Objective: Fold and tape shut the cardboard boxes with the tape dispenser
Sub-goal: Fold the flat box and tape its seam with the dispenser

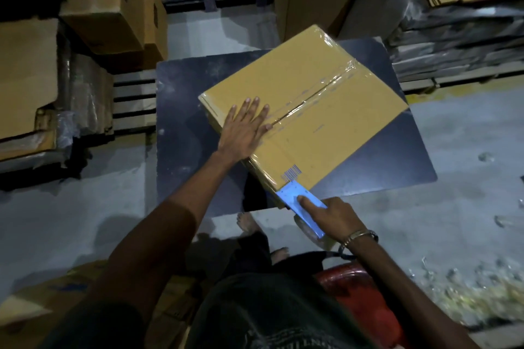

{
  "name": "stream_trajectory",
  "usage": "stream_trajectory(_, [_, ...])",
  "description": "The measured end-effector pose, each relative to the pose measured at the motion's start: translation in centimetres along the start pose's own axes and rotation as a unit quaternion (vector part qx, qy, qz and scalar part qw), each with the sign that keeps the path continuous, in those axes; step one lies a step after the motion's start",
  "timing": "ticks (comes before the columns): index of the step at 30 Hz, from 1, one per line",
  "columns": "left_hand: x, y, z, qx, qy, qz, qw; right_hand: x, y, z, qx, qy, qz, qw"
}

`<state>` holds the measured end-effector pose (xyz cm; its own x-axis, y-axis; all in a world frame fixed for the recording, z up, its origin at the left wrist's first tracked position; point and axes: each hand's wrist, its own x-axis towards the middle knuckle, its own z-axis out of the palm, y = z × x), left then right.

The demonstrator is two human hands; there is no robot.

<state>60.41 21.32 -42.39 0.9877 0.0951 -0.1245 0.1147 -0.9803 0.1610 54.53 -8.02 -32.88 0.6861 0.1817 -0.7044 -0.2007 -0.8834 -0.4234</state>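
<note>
A closed cardboard box (304, 110) is seen lying on a dark table (181, 110), turned at an angle to the table's edges. Its top flaps are folded shut, and clear tape (320, 93) is laid along the centre seam from the far edge to the near one. More tape is visible over the far corner. A barcode (292, 172) is printed near the box's nearest corner.

The left hand (245, 129) is pressed flat on the box top at its near left edge, fingers straight and slightly spread, with the thumb just beside the seam. Nothing is gripped by it.

A blue tape dispenser (302, 207) is held in the right hand (331, 217), the fingers curled round its body and the index finger laid straight along its upper face. Its front end is set against the box's nearest corner, just below the barcode. A bracelet (358, 238) is worn on the right wrist.

Stacked cartons (113, 8) are seen beyond the table on the left, and a red object (360, 292) near the person's right side.
</note>
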Motion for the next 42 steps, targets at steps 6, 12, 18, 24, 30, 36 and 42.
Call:
stream_trajectory(6, [-0.7, 2.6, -0.5, -0.029, -0.001, -0.029, 0.999, 0.0, 1.0, 0.8, -0.020, 0.034, -0.016, 0.999])
stream_trajectory(12, [-4.0, 7.2, 2.6, -0.003, 0.016, 0.096, 0.995, 0.1, 1.8, 1.1, -0.003, 0.032, -0.007, 0.999])
stream_trajectory(18, [-3.6, 7.0, 2.5, -0.004, 0.012, 0.095, 0.995, -1.7, 3.7, 0.8, 0.013, 0.035, -0.007, 0.999])
stream_trajectory(24, [-3.5, 6.8, 2.9, -0.011, 0.023, 0.096, 0.995, -3.6, 8.5, 1.4, 0.014, 0.056, 0.021, 0.998])
stream_trajectory(30, [-3.5, 6.9, 3.2, -0.007, 0.019, 0.089, 0.996, -2.5, 8.1, 2.8, -0.018, 0.077, 0.029, 0.996])
stream_trajectory(36, [-3.6, 7.1, 3.2, -0.016, 0.020, 0.081, 0.996, 0.0, 7.0, 4.3, 0.015, 0.071, 0.033, 0.997])
stream_trajectory(42, [-3.6, 7.4, 3.1, -0.021, 0.018, 0.072, 0.997, 2.2, 7.1, 4.3, 0.094, 0.033, 0.060, 0.993])
